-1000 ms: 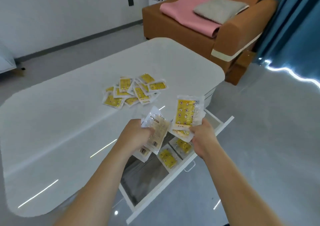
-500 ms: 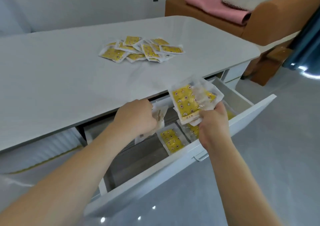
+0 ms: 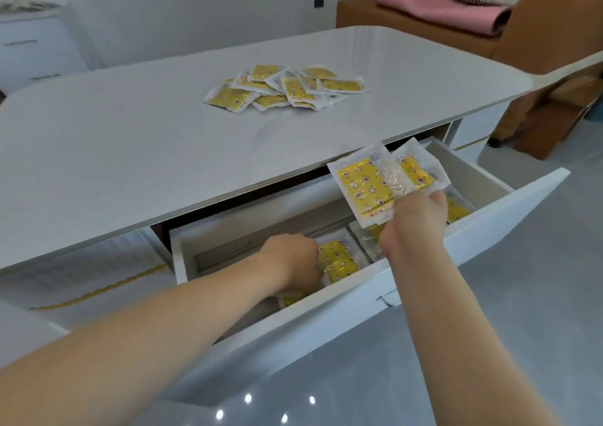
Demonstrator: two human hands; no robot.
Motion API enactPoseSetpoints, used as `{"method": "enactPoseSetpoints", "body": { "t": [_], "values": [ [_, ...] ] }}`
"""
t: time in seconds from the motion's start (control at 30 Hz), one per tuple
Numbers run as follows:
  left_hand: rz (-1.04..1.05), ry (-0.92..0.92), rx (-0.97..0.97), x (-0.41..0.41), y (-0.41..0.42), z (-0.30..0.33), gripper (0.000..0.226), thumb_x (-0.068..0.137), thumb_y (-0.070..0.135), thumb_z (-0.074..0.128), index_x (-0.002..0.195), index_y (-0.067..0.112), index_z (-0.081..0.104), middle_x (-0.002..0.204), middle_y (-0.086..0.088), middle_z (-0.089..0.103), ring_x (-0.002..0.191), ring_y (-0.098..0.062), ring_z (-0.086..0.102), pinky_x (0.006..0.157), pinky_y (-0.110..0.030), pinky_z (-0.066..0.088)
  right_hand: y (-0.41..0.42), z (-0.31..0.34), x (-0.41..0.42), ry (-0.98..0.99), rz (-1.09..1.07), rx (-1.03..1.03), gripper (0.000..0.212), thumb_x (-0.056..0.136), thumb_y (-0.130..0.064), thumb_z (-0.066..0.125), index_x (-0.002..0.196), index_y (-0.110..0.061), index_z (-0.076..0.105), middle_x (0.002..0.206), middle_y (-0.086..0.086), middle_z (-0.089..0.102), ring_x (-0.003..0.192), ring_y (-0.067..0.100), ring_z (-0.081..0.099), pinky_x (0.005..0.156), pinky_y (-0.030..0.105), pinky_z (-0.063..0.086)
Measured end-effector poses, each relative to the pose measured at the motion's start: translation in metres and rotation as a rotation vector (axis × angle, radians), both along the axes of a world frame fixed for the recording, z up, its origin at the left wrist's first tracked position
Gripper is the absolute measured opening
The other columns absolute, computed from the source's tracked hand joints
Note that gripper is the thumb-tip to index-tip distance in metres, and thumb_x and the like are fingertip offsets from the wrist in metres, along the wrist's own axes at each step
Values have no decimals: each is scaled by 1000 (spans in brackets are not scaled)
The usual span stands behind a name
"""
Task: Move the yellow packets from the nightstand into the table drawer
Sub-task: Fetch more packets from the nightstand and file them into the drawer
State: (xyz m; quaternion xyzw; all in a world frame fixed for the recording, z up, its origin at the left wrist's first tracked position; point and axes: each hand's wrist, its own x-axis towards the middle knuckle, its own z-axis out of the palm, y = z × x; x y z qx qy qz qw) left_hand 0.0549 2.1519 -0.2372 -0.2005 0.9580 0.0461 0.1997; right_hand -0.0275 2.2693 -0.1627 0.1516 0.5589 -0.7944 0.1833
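The flat yellow star-printed packets in clear plastic sleeves (image 3: 378,190) look light, floppy and slick, so best pinched by a sealed edge, as the right hand (image 3: 414,223) pinches two above the open white table drawer (image 3: 408,282). The left hand (image 3: 293,262) reaches down among at least four packets lying inside, its grip impossible to tell. Roughly a dozen more packets lie heaped on the white tabletop (image 3: 130,151).

- White table (image 3: 137,151), glossy top: heap of yellow packets (image 3: 284,87) toward far edge.
- Open drawer (image 3: 375,295) below near edge: yellow packets inside.
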Motion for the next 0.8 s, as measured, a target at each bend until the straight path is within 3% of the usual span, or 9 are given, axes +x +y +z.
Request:
{"method": "enactPoseSetpoints", "body": {
  "t": [0.13, 0.2, 0.3, 0.33, 0.4, 0.5, 0.63, 0.73, 0.8],
  "values": [
    [209, -3, 183, 5, -31, 1, 16, 91, 28, 56, 96, 14, 61, 84, -1, 59, 79, -21, 57, 60, -27, 44, -2, 3, 3, -19, 54, 37, 49, 98, 3, 29, 138, -21, 43, 78, -11, 46, 59, 8, 41, 34, 10, 33],
    [335, 2, 260, 10, -47, 6, 24, 91, 32, 61, 108, 15, 61, 91, -2, 61, 81, -19, 59, 68, -30, 51, -4, 3, 4, -32, 82, 70, 49, 99, 2, 29, 137, -25, 42, 78, -11, 44, 58, 7, 39, 37, 12, 34],
    [433, 8, 313, 16, -63, -4, 13, 91, 33, 62, 95, 22, 58, 87, 3, 60, 74, -13, 58, 75, -30, 54, -6, 2, 8, -16, 88, 56, 39, 97, 6, 29, 116, -24, 44, 81, -5, 48, 57, 10, 37, 32, 9, 31],
    [447, 16, 327, 17, -64, -7, 13, 89, 34, 63, 94, 22, 60, 91, 3, 63, 77, -12, 61, 77, -30, 55, -7, 2, 8, -15, 88, 52, 39, 97, 7, 28, 116, -23, 44, 80, -5, 47, 58, 10, 38, 30, 8, 29],
    [471, 47, 374, 15, -64, -13, 32, 86, 38, 65, 113, 21, 66, 106, 0, 68, 89, -15, 66, 83, -34, 58, -7, 1, 8, -6, 97, 57, 49, 97, 7, 28, 130, -25, 45, 80, -9, 46, 63, 7, 43, 31, 7, 30],
    [477, 41, 420, 12, -58, -15, 53, 85, 43, 68, 132, 21, 58, 108, -2, 68, 91, -18, 66, 82, -33, 57, -7, -1, 8, 27, 124, 53, 58, 97, 9, 30, 144, -23, 37, 81, -13, 44, 68, 1, 45, 32, 6, 31],
    [444, 21, 397, 10, -51, -17, 58, 88, 41, 66, 139, 17, 52, 125, -5, 63, 103, -20, 62, 87, -32, 53, -9, -5, 9, 66, 128, 37, 59, 95, 13, 33, 145, -19, 38, 82, -13, 45, 66, 0, 44, 34, 6, 40],
    [440, 24, 386, 11, -52, -17, 63, 88, 42, 66, 141, 15, 48, 120, -4, 60, 97, -18, 59, 78, -29, 50, -10, -7, 9, 80, 110, 17, 58, 94, 14, 33, 141, -18, 42, 84, -12, 50, 66, 3, 48, 36, 6, 33],
    [449, 61, 354, 15, -55, -11, 66, 86, 45, 68, 142, 17, 48, 129, -4, 54, 112, -22, 55, 89, -33, 50, -11, -10, 10, 89, 99, 12, 52, 92, 15, 33, 136, -11, 46, 84, -7, 53, 60, 5, 46, 34, 9, 33]
  ]
}}
